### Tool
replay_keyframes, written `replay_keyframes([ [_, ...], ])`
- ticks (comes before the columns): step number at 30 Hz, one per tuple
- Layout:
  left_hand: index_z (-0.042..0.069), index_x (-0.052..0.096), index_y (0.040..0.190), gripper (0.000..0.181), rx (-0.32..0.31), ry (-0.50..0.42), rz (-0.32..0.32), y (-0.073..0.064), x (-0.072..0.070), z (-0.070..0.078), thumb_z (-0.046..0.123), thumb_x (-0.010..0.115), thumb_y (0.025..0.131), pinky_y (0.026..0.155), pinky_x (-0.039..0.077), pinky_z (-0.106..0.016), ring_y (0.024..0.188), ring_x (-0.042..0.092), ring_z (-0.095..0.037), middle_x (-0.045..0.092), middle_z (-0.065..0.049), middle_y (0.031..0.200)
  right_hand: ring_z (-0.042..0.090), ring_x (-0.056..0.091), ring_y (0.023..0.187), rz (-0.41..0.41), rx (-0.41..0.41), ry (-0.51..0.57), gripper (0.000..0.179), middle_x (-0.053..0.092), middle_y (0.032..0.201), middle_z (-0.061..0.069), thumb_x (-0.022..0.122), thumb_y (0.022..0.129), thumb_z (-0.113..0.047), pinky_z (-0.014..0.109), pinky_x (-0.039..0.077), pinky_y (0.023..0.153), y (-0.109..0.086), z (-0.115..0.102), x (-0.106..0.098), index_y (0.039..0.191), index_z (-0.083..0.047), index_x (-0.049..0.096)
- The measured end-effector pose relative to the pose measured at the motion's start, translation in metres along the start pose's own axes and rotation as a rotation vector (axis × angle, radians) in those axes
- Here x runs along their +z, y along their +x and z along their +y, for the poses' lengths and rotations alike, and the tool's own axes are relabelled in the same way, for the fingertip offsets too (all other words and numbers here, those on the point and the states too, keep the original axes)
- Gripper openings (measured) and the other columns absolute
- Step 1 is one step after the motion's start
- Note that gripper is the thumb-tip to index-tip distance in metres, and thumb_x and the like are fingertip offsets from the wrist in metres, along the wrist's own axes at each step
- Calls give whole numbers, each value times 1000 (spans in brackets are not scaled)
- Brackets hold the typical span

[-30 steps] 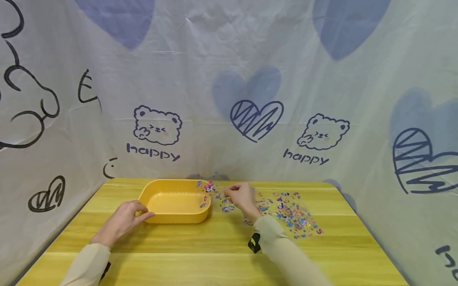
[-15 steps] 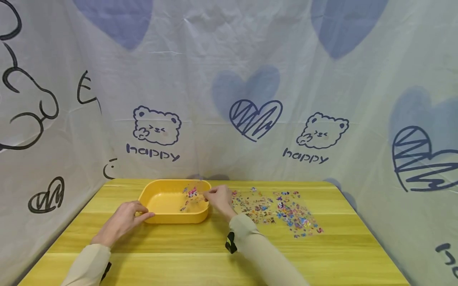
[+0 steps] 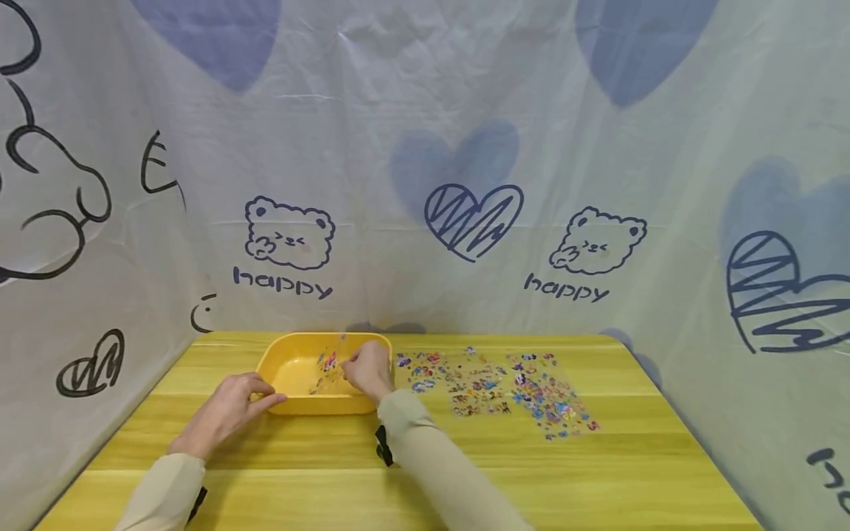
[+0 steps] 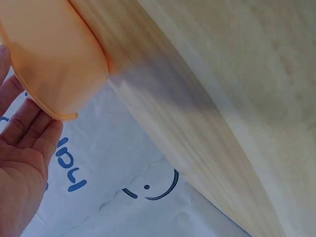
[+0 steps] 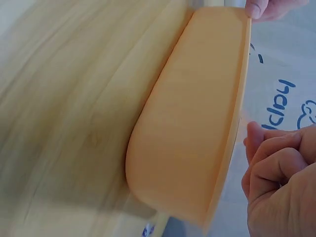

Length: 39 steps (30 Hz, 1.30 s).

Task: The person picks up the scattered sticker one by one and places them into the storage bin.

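Note:
My left hand (image 3: pixel 226 410) grips the left end of a shallow yellow plastic tray (image 3: pixel 317 404). In the left wrist view its fingers lie along the tray's rim (image 4: pixel 29 95), with part of the thumb at the image edge. My right hand (image 3: pixel 370 371) is over the tray's right part and pinches a clear sticker sheet (image 3: pixel 329 361) with small colourful figures. This sheet stands tilted over the tray's inside. From the right wrist, the curled fingers (image 5: pixel 274 165) show just beyond the tray wall, which hides the sheet.
Right of the tray, more clear sticker sheets lie flat on the wooden table (image 3: pixel 571 479): one beside it (image 3: pixel 425 385), one with small brown figures (image 3: pixel 474 387), and a colourful one (image 3: pixel 551 398) farthest right. A printed white curtain (image 3: pixel 412 295) hangs behind the table.
My right hand has moved left with the sticker sheet, from beside the tray to over its inside. The sheets it covered before now show. My left hand keeps its place on the tray.

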State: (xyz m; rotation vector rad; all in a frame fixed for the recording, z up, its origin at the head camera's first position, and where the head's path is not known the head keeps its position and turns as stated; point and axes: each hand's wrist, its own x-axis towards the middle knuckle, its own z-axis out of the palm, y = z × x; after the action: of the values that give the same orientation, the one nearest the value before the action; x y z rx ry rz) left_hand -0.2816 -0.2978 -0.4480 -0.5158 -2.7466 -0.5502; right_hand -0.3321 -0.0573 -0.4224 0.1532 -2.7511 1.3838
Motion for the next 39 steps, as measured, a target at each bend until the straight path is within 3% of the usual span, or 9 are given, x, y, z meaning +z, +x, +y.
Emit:
replay_keyframes([
  [5, 8, 78, 89, 24, 10, 3, 4, 2, 2, 2, 31, 74, 88, 77, 57, -42, 81, 66, -20, 73, -3, 87, 10, 39, 38, -53, 8, -50, 23, 69, 58, 5, 71, 88, -10, 21, 26, 37, 0, -2, 2, 67, -2, 76],
  [12, 7, 77, 92, 25, -27, -23, -30, 3, 1, 3, 32, 72, 89, 80, 57, -45, 84, 66, -21, 73, -5, 91, 11, 32, 41, -154, 24, -172, 24, 66, 55, 4, 71, 86, -8, 23, 23, 39, 0, -5, -2, 63, -4, 74],
  [17, 7, 77, 91, 26, -22, -15, -17, 3, 2, 2, 32, 73, 88, 80, 57, -45, 83, 67, -22, 73, -6, 90, 10, 29, 40, -266, -51, -245, 30, 71, 64, 3, 64, 92, -7, 21, 21, 39, 1, -5, -4, 65, -2, 74],
  [20, 7, 77, 90, 26, -23, -11, -9, 2, 3, 2, 32, 73, 88, 80, 57, -45, 83, 67, -22, 73, -6, 90, 9, 40, 43, -317, -94, -259, 28, 74, 72, 3, 60, 96, -10, 20, 26, 40, 1, -5, -6, 75, -2, 77],
  [24, 9, 77, 90, 24, -21, -12, -7, 3, 3, 2, 32, 73, 88, 79, 57, -44, 82, 66, -20, 73, -4, 89, 7, 57, 56, -289, -122, -240, 19, 75, 82, 4, 61, 97, -12, 20, 35, 45, -1, -2, -10, 93, -6, 79],
  [30, 10, 78, 89, 22, -2, -1, -16, 1, 3, 0, 32, 72, 89, 77, 57, -41, 80, 65, -17, 72, -1, 87, 7, 57, 61, -241, -241, -236, 15, 76, 97, 5, 64, 94, -11, 18, 44, 53, -2, 6, -15, 98, -8, 79],
  [34, 9, 78, 88, 22, 5, 3, -12, 2, 3, -1, 30, 73, 89, 77, 57, -43, 79, 65, -18, 73, -2, 86, 5, 55, 61, -196, -342, -336, 15, 75, 87, 1, 65, 94, -13, 17, 47, 57, -3, 15, -18, 94, -9, 79],
  [39, 10, 78, 87, 23, -17, 4, -13, 0, 1, -1, 32, 73, 88, 76, 56, -41, 77, 63, -14, 73, 0, 85, 5, 49, 49, -142, -416, -395, 19, 67, 68, -3, 64, 96, -15, 17, 40, 48, -7, 24, -22, 86, -8, 78],
])
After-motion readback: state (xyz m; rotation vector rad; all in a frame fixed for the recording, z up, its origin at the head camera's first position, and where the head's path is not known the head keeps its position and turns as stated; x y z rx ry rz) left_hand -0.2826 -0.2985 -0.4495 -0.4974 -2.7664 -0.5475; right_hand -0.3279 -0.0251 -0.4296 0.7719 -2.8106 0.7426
